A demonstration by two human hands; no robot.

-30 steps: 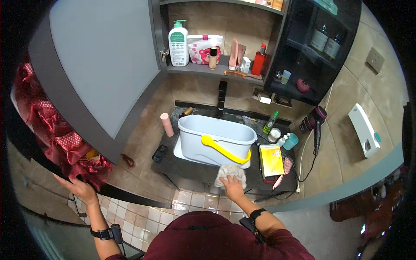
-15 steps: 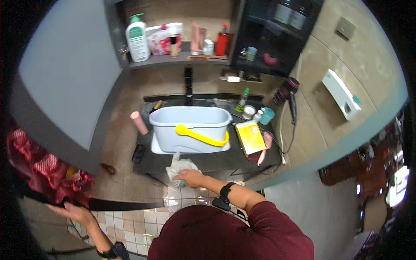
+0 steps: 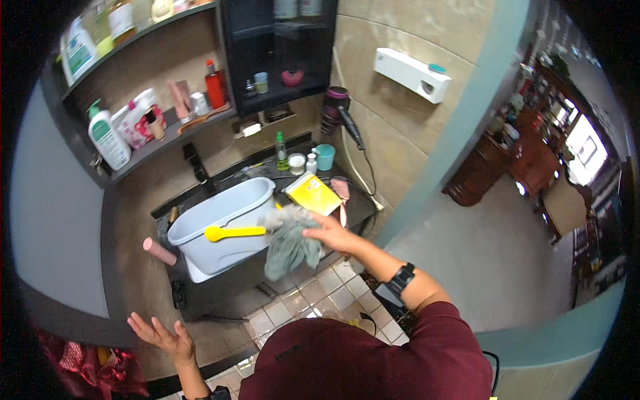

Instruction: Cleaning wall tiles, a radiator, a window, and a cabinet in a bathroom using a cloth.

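Note:
My right hand (image 3: 330, 233) is closed on a crumpled grey-green cloth (image 3: 292, 252), which hangs in front of the right end of a light blue bucket (image 3: 239, 251). The oblong bucket sits in the sink, and its yellow handle (image 3: 235, 233) lies across the front, partly hidden by the cloth. At the lower left my left hand (image 3: 165, 339) is raised with its fingers spread, holding nothing.
A yellow packet (image 3: 315, 193), a green bottle (image 3: 281, 152) and a teal cup (image 3: 325, 157) stand right of the bucket. A pink cylinder (image 3: 160, 251) is at its left. The hair dryer (image 3: 340, 113) hangs on the wall, its cord trailing down. Above is an open cabinet shelf (image 3: 175, 137).
The view has turned to the right. My right hand has lifted the cloth from the counter's front edge towards the bucket's right end. My left hand has moved away from the red fabric, staying open.

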